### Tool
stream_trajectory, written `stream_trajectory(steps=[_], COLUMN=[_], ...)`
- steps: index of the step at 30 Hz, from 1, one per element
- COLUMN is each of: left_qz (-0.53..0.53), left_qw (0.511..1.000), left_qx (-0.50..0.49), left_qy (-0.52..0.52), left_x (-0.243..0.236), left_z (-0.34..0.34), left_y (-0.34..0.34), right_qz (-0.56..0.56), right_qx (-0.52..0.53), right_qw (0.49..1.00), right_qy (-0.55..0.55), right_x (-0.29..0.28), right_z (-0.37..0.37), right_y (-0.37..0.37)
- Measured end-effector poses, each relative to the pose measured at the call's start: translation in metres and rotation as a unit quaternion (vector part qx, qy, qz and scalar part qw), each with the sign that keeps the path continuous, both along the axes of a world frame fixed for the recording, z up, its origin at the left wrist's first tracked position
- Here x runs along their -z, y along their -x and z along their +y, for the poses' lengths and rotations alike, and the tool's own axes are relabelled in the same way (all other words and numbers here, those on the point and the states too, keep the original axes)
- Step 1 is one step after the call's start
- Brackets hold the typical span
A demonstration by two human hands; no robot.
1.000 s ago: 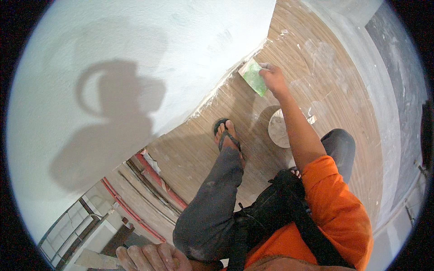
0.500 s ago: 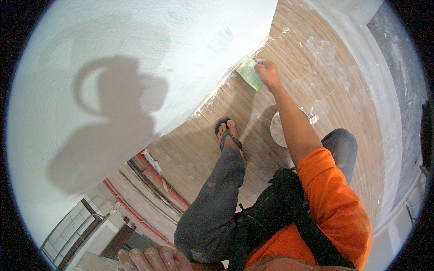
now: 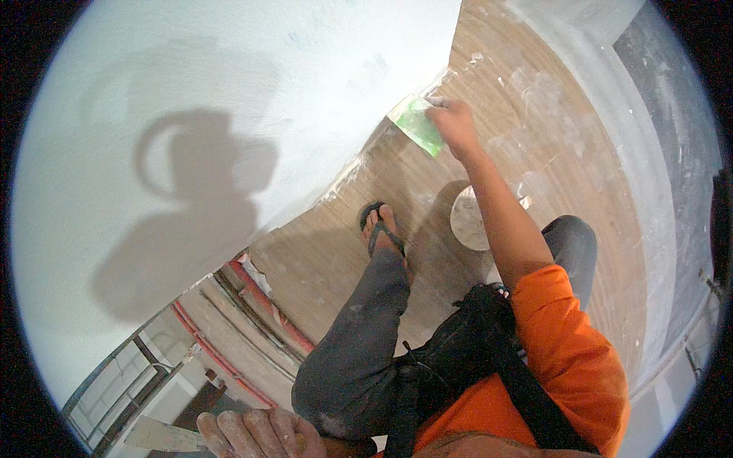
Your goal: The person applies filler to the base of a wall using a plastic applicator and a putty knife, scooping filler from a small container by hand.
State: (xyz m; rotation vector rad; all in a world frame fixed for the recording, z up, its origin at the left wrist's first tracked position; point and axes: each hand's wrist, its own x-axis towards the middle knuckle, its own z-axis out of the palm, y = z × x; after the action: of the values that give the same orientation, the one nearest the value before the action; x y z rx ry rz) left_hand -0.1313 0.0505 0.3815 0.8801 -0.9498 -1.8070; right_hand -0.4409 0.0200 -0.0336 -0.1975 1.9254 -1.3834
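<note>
My right hand (image 3: pixel 454 130) is closed on a thin, flat green spreader (image 3: pixel 420 128), its edge at the foot of the white wall (image 3: pixel 336 84). Whitish filler (image 3: pixel 350 174) lies along the seam between wall and floor. At the lower edge, my left hand (image 3: pixel 256 435) has dusty fingers wrapped round what looks like a putty knife, whose flat pale blade (image 3: pixel 162 437) sticks out to the left; its handle is hidden in the fist. Beneath my right forearm stands a round bucket (image 3: pixel 467 220) with whitish paste in it, partly covered by the arm.
The wood-patterned floor (image 3: pixel 527 130) carries white smears. My left foot in a black flip-flop (image 3: pixel 382 227) rests near the wall. Red pipes (image 3: pixel 275 309) and dark cables run past the floor's left edge, near a metal railing (image 3: pixel 114 389). A grey-white wall (image 3: pixel 649 191) curves along the right.
The green spreader has shifted slightly left along with my right hand, and more of its face shows. More of the blade at my left hand has come into sight.
</note>
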Motion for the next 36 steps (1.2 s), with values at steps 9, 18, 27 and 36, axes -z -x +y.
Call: stream_trajectory(steps=[9, 18, 27, 36], left_qz=[-0.016, -0.057, -0.053, -0.012], left_qw=[1.000, 0.997, 0.998, 0.999], left_qx=[-0.011, -0.054, -0.031, -0.035], left_qy=[-0.012, -0.004, -0.025, -0.022], left_x=[-0.002, -0.006, -0.006, -0.004], left_z=[0.001, 0.004, -0.002, 0.000], left_y=[0.001, 0.005, 0.015, 0.019], right_qz=[0.087, 0.054, 0.059, 0.010], right_qx=[-0.010, -0.005, 0.032, 0.063], right_qw=[0.991, 0.992, 0.995, 0.997], right_qy=[-0.096, -0.114, -0.070, -0.039], right_x=[0.065, 0.048, 0.027, 0.055], right_z=[0.029, -0.012, -0.044, 0.048], right_y=[0.025, 0.022, 0.035, 0.029])
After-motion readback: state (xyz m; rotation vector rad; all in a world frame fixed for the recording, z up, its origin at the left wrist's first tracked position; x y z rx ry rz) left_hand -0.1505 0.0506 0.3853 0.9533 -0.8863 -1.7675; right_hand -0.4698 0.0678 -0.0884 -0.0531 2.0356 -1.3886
